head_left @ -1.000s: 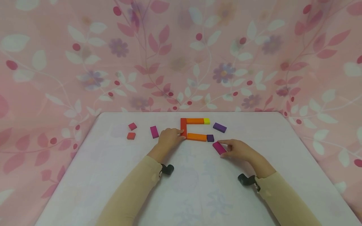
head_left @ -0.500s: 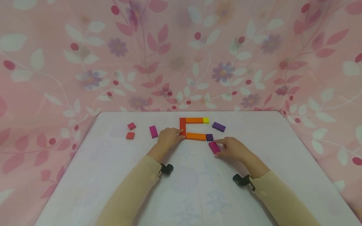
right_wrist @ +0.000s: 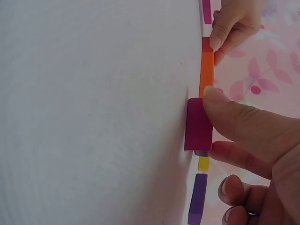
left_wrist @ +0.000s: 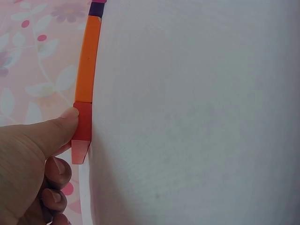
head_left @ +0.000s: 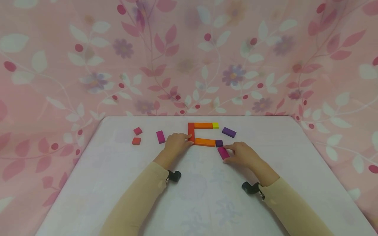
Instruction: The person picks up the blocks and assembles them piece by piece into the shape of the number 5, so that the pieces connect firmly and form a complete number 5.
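Observation:
In the head view my left hand [head_left: 176, 144] holds the near part of a long red block [head_left: 191, 128], its thumb [left_wrist: 65, 123] on the block's side in the left wrist view. From the red block two orange blocks [head_left: 205, 142] run rightward in a C shape. A yellow cube [head_left: 215, 125] ends the far arm, a dark purple cube [head_left: 219, 143] the near one. My right hand [head_left: 243, 154] pinches a magenta block [right_wrist: 198, 124] between thumb and index finger. That block lies slanted, its far end right at the dark purple cube's near side.
A purple block [head_left: 229, 132] lies right of the yellow cube. Left of my left hand are another magenta block [head_left: 160, 137] and two small reddish blocks [head_left: 136, 141]. A flowered pink curtain [head_left: 189, 65] stands behind the white table [head_left: 103, 196].
My right hand has moved left and slightly away from me with the magenta block, bringing it up to the dark purple cube. The left hand keeps its place on the red block.

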Demonstrator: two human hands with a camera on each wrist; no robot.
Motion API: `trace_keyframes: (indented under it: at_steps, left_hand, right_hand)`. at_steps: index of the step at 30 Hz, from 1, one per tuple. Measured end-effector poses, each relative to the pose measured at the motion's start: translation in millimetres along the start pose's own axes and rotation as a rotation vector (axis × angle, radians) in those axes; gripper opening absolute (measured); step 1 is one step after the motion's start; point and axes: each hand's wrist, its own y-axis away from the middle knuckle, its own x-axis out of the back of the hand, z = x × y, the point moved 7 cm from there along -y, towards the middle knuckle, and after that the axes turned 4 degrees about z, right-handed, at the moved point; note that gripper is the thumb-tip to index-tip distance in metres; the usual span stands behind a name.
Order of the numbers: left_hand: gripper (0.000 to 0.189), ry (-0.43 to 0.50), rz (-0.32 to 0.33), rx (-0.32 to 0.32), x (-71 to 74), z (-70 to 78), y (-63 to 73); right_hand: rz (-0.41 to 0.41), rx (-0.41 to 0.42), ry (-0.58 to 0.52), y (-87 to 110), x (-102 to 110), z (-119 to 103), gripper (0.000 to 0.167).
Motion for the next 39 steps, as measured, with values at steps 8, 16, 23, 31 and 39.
trace_keyframes:
  at_steps: [8, 16, 23, 31, 39]
  left_hand:
    - [0.052, 0.008, -0.003, 0.008, -1.3, -1.1, -0.7]
    - [0.053, 0.025, -0.016, 0.028, -3.3, -2.2, -0.4]
    - [0.052, 0.029, -0.020, 0.027, -1.7, -1.4, 0.7]
    - [0.052, 0.029, -0.009, 0.029, -0.6, -1.5, 0.0]
    - [0.051, 0.024, -0.008, 0.022, -1.1, -1.2, -0.6]
  right_hand:
    - [0.004, -0.006, 0.006, -0.3, -0.8, 0.4, 0.066]
    - [0.010, -0.028, -0.010, 0.9, 0.0, 0.3, 0.067]
    - [0.008, -0.041, -0.033, 1.3, 0.0, 1.8, 0.067]
    - [0.009, -0.025, -0.031, 0.6, -0.5, 2.6, 0.066]
    - [0.006, -0.040, -0.054, -0.8, 0.3, 4.6, 0.066]
